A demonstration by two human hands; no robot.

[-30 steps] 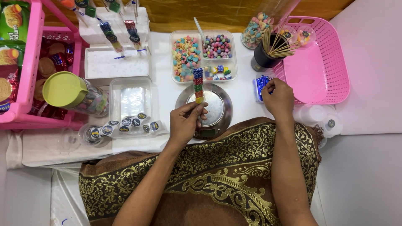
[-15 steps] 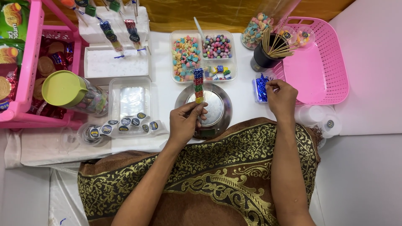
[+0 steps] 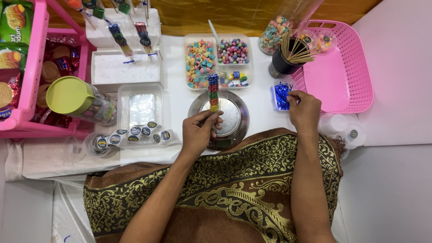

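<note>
Candy skewer (image 3: 213,92), a thin stick threaded with small square sweets in blue, red, green and yellow, is held upright over a round metal dish (image 3: 234,118). Its long axis runs straight away from the person, stacked end pointing toward the far side of the table, lower end pinched in the left hand (image 3: 200,131). That hand is closed, thumb and fingertips pressed together around the stick's base, just above the near rim of the shiny, smooth dish.

The right hand (image 3: 305,110) is well apart, to the right, fingers curled and pinching at a small clear box of glossy blue wire twist ties (image 3: 282,95); whether it grips one tie cannot be told. Just beyond that box stands a dark cup of bare wooden sticks (image 3: 292,54), fanned out, beside a pink plastic basket (image 3: 342,76) with a perforated lattice wall.

Behind the dish sits a clear divided tray of sweets (image 3: 218,60): pastel pieces on the left, round beads on the right. To the left, a clear box holding cellophane bags (image 3: 140,108), a row of round stickers (image 3: 135,133) along its near edge, and a jar with a pale green lid (image 3: 72,95). A brown cloth with gold scrollwork (image 3: 216,193) covers the person's lap.

Compared with one second ago, the skewer and left hand sit in the same place; the right hand has lifted slightly at the tie box.
</note>
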